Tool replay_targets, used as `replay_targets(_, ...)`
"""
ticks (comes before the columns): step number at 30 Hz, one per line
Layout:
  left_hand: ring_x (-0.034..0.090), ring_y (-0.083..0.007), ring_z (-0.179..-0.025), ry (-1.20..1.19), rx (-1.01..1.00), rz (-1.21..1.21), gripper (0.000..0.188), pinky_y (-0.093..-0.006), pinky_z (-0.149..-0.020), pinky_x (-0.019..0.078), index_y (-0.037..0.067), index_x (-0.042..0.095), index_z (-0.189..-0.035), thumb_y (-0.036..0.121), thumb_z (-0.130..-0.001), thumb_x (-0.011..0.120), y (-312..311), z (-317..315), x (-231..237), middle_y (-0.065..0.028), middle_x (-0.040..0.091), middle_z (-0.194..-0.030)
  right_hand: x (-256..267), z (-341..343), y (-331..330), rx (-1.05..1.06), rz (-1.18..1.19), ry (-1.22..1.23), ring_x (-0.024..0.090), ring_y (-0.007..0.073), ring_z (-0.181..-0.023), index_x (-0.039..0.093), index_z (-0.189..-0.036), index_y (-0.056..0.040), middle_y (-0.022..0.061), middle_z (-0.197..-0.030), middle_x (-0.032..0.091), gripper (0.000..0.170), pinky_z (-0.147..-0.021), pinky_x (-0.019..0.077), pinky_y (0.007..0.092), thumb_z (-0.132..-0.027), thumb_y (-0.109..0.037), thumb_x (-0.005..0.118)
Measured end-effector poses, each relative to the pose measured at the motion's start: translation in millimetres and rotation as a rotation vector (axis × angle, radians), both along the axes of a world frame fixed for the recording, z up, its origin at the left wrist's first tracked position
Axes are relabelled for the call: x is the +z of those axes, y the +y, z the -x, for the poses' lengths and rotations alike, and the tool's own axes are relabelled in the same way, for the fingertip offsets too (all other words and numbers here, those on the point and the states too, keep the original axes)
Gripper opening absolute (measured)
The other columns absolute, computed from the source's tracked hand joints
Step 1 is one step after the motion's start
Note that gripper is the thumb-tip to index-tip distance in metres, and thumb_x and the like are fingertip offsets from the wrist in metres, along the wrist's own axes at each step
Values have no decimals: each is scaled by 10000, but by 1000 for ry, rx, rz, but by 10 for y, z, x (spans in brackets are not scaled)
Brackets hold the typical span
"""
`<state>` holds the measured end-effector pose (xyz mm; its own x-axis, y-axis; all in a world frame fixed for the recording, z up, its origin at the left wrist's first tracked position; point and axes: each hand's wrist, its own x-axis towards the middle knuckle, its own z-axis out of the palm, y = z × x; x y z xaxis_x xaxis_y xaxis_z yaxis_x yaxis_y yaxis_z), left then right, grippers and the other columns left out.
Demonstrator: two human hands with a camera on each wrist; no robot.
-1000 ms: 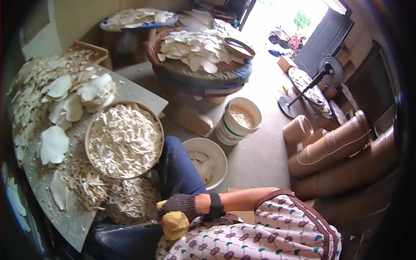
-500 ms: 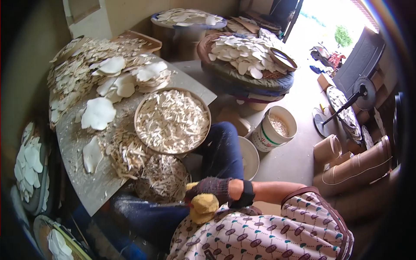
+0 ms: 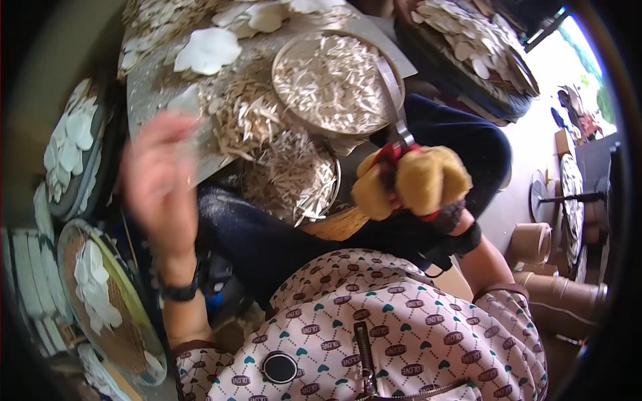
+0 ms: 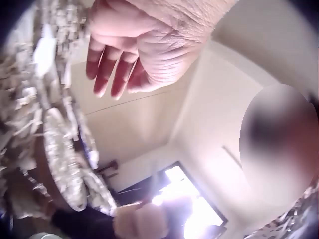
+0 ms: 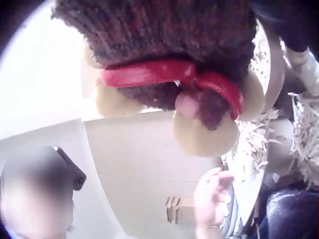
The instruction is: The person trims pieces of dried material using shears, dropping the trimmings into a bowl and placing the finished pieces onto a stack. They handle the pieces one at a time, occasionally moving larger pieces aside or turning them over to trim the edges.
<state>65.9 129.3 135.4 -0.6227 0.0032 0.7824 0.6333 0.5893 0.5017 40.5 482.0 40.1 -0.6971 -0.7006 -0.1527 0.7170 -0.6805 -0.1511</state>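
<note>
My bare left hand (image 3: 160, 177), blurred in the head view, hovers over the table's left edge, holding nothing; the left wrist view shows its fingers (image 4: 112, 64) loosely bent. My right hand (image 3: 414, 180), in a dark knit glove with thick yellow padding about the fingers, grips red-handled metal shears (image 3: 396, 107). Their metal end lies over the right side of a round tray of pale strips (image 3: 328, 87). In the right wrist view the red handle (image 5: 149, 72) crosses the glove. Below the tray, a basket (image 3: 338, 180) holds more strips.
Flat white slices (image 3: 208, 51) and a heap of scraps lie on the grey table (image 3: 150, 113). Round trays of slices (image 3: 72, 140) stand at left, another (image 3: 468, 40) at upper right. A fan (image 3: 538, 197) and brown drums (image 3: 562, 294) are at right.
The head view has swung so that both arms show. My left hand has come into view. My right hand has turned and risen from the lap, with the shears now pointing up over the tray.
</note>
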Motion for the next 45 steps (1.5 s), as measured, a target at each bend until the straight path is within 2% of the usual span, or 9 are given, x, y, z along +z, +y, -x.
replay_targets(3,585,-109,-826,-773,-173,-212,144,-241,-751,448,-1,592,-967,71,-864,523,34,110,-924,-49,634,-885,152,-53,33,-110,-989,786,543,96,-695,481,-1129,-54,18,-847,557,371,-622,438,229,-868,-311,542)
replay_targets(6,600,-289,-880,-915,-204,324,271,-336,-778,466,40,583,-1044,137,-792,563,130,230,-1982,-142,612,-1003,259,87,-59,-63,-1071,752,526,66,-586,518,-1077,-67,-19,-742,549,382,-537,428,200,-874,-390,527)
replay_targets(12,99,-343,-1339,-1144,-100,889,825,-397,-1071,220,153,175,-1399,204,-706,621,310,465,-2530,-113,93,-1468,83,274,-47,44,-1057,657,544,65,-586,507,-1122,-55,-14,-764,572,401,-519,438,193,-877,-372,525)
replay_targets(19,85,-356,-1341,-1356,-184,947,886,-405,-1068,227,88,201,-1381,220,-641,668,369,800,-2477,-160,137,-1450,-18,354,-34,-94,-919,463,545,113,-521,520,-1066,-28,28,-702,575,331,-486,468,241,-892,-308,511)
replay_targets(21,399,-339,-1199,-1244,-51,1195,778,-410,-962,376,47,307,-1321,245,-657,661,549,824,-2457,-195,266,-1393,-1,310,100,-61,-992,523,551,127,-528,517,-1067,-22,39,-710,578,343,-491,473,249,-895,-318,498)
replay_targets(25,420,-332,-1183,-939,-416,796,701,-396,-984,370,-11,263,-1326,186,-757,621,1294,759,-2004,-242,315,-1346,117,222,204,-50,-1022,562,563,154,-544,510,-1069,-12,62,-724,583,368,-499,483,265,-900,-337,474)
replay_targets(30,357,-378,-1220,-780,-367,603,901,-405,-1008,321,-13,103,-1373,259,-726,667,1892,844,-2115,-229,252,-1380,90,16,487,-92,-963,515,578,188,-563,502,-1072,1,90,-742,590,403,-510,495,284,-907,-361,443)
replay_targets(36,429,-369,-1133,-657,-353,558,721,-413,-931,386,27,398,-1183,201,-570,736,2181,1302,-2504,-207,423,-1228,40,-186,600,-134,-461,321,611,286,-740,469,-1117,17,170,-939,588,525,-636,530,377,-893,-453,404)
replay_targets(45,493,-340,-1009,-667,-497,480,524,-381,-837,428,30,479,-1032,116,-560,688,2146,1207,-2310,-157,510,-1027,-1040,-461,1202,-364,-491,145,584,272,-809,432,-1147,-32,144,-989,558,600,-689,513,382,-816,-532,462)
